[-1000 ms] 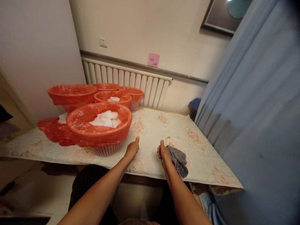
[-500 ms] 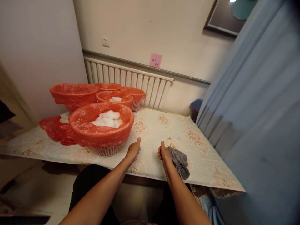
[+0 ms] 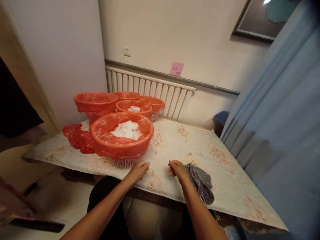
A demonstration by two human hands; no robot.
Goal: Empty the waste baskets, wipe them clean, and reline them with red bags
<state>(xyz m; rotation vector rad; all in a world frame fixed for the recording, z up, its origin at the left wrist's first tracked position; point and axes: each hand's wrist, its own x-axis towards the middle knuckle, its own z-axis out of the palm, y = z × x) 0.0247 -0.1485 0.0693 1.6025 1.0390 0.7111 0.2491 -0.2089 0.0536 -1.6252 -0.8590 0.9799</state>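
My left hand (image 3: pixel 140 170) is curled into a loose fist over the front of the table, just right of the nearest basket (image 3: pixel 121 145). That basket is lined with a red plastic bag, and white fluffy pieces (image 3: pixel 127 130) lie inside it. Opposite, my right hand (image 3: pixel 177 168) is also closed, its fingers folded in. Nothing shows in either fist, and a gap of bare tablecloth separates them. A grey knitted cloth item (image 3: pixel 201 181) lies crumpled on the table beside my right wrist, partly hidden by it.
Several more red-lined baskets (image 3: pixel 96 101) stand behind the nearest one, by a white radiator (image 3: pixel 150 88). A red plastic bag (image 3: pixel 77 137) lies at the left. The table has a flowered cloth (image 3: pixel 182 146). A blue curtain (image 3: pixel 270 133) hangs at the right.
Both thumbs stood raised before and are now folded down against the fists. The camera view has swung a little left, so everything sits further right in the picture.
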